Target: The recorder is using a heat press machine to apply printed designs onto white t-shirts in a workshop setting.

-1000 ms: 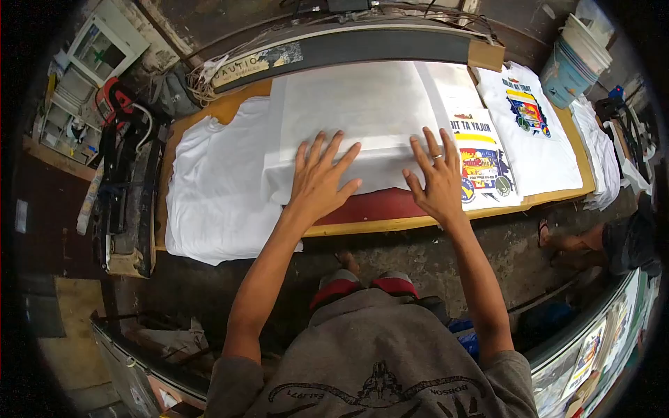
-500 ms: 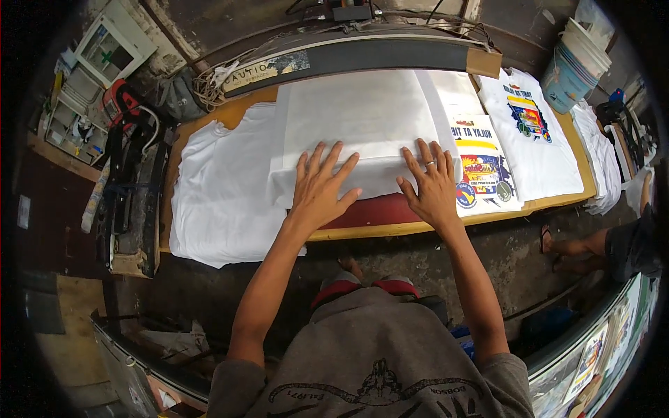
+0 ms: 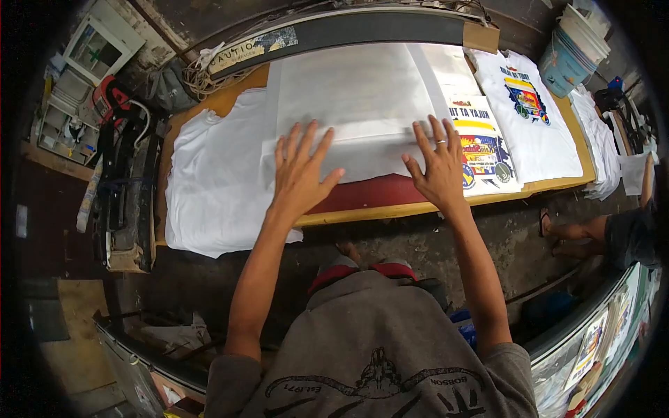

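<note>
A pale, smooth covering sheet (image 3: 348, 87) lies across the middle of the table, with a fold running along its near part. On the left side of that sheet rests my left hand (image 3: 300, 171), palm down and fingers spread. My right hand (image 3: 440, 164), wearing a ring, is spread flat near the sheet's right edge, beside a colourfully printed sheet (image 3: 481, 143). Neither hand grips anything. Between my wrists, a red pad (image 3: 369, 194) shows past the sheet's near edge. White cloth (image 3: 216, 174), apparently a shirt, spreads out to the left.
A printed white T-shirt (image 3: 529, 111) lies at the right. Behind the table runs a long dark bar (image 3: 376, 38). Stacked buckets (image 3: 571, 56) stand far right, near another person's leg (image 3: 578, 230). Black equipment (image 3: 129, 202) stands left; a framed panel (image 3: 592, 348) is lower right.
My hands have moved slightly apart, the left one leftward and the right one a little outward. Both stay spread over the sheet. The whole view has shifted a little.
</note>
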Available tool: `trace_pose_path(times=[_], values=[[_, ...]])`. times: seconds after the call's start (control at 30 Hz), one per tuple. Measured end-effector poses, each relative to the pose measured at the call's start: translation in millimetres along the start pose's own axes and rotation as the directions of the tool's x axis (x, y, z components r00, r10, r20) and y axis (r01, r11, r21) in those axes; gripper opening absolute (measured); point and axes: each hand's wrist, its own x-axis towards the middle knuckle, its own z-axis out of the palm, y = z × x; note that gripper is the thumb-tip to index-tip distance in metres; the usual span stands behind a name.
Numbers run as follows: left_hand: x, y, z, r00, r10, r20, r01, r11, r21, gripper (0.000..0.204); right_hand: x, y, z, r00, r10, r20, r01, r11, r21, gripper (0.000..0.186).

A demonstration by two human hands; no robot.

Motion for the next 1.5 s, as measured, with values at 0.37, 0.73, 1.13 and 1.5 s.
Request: trace_pose_path(times=[0.37,0.73,1.13,1.5], values=[[-39.6,-33.1,-2.9,0.988,-0.148,-0.041,0.151,0.986,0.073,0.067,-10.3,18.9,0.7,0.998,0.060,-0.026,-0.062,0.996,-0.069,0.055],[-41.2,-32.7,-4.1,0.987,-0.151,-0.049,0.153,0.987,0.045,0.065,-13.4,17.2,-4.2,0.999,0.025,-0.023,-0.026,0.997,-0.076,0.052],[-38.4,-30.7,-7.2,0.985,-0.167,-0.047,0.169,0.985,0.030,0.066,-13.9,17.2,-3.4,0.999,0.041,-0.011,-0.041,0.998,-0.057,0.055],[-109.4,-10.7,-18.5,0.924,-0.382,0.027,0.380,0.907,-0.183,0.060,87.0,73.0,-87.1,0.826,0.132,-0.548,-0.077,0.990,0.122,0.037]])
